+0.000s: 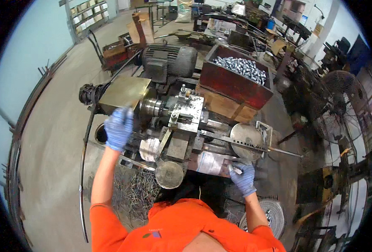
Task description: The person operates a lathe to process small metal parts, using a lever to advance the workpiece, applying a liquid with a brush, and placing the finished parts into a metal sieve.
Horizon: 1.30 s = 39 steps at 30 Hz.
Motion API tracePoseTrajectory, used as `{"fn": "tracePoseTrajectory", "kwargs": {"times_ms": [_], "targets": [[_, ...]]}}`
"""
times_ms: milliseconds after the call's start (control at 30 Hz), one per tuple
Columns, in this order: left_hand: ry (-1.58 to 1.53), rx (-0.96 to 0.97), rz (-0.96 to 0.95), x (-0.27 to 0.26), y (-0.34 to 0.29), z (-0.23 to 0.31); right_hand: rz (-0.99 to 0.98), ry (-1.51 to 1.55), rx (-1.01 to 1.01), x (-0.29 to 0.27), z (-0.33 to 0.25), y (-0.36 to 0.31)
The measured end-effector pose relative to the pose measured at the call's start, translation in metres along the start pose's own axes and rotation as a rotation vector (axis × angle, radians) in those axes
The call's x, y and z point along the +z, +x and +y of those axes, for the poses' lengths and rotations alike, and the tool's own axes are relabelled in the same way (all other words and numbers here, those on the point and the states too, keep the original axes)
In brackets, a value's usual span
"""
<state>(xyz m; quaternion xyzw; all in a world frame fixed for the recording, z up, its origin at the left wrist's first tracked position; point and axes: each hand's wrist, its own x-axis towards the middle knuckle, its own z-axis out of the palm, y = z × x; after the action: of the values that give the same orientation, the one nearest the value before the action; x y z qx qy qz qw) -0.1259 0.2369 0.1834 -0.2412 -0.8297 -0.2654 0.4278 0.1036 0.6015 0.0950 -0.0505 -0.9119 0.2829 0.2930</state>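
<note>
left hand grips the lathe lever; right hand pinches a small metal part: light, rigid, likely oily; hold by its sides.

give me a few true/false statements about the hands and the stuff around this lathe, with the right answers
1. Both hands wear blue gloves. True: the left hand and the right hand are both gloved in blue.
2. The red crate is full of wood blocks. False: it holds shiny metal parts.
3. The left hand is raised by the lathe's brass-coloured cover. True.
4. The right hand rests on the electric motor. False: it is low at the machine's near edge, by the round metal disc.
5. A floor fan stands at the person's left. False: it is at the right.
</note>
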Motion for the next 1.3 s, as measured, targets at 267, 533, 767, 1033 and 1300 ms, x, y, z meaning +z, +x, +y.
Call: {"fn": "tracePoseTrajectory", "kwargs": {"times_ms": [267,533,767,1033,1300], "targets": [[0.019,-0.397,-0.547,-0.005,0.020,-0.070,0.166,-0.251,0.109,-0.044,0.029,-0.033],[-0.163,-0.747,-0.056,-0.035,-0.032,-0.010,0.264,-0.258,0.981,-0.149,0.118,-0.166],[-0.207,-0.473,-0.618,0.036,-0.166,-0.041,0.137,-0.332,1.535,-0.179,0.206,-0.308],[-0.006,-0.436,-0.731,0.030,-0.158,-0.052,-0.290,-0.563,1.540,-0.140,0.197,-0.242],[-0.011,-0.411,-0.628,0.030,-0.151,-0.032,-0.189,-0.588,1.451,-0.128,0.223,-0.272]]}}
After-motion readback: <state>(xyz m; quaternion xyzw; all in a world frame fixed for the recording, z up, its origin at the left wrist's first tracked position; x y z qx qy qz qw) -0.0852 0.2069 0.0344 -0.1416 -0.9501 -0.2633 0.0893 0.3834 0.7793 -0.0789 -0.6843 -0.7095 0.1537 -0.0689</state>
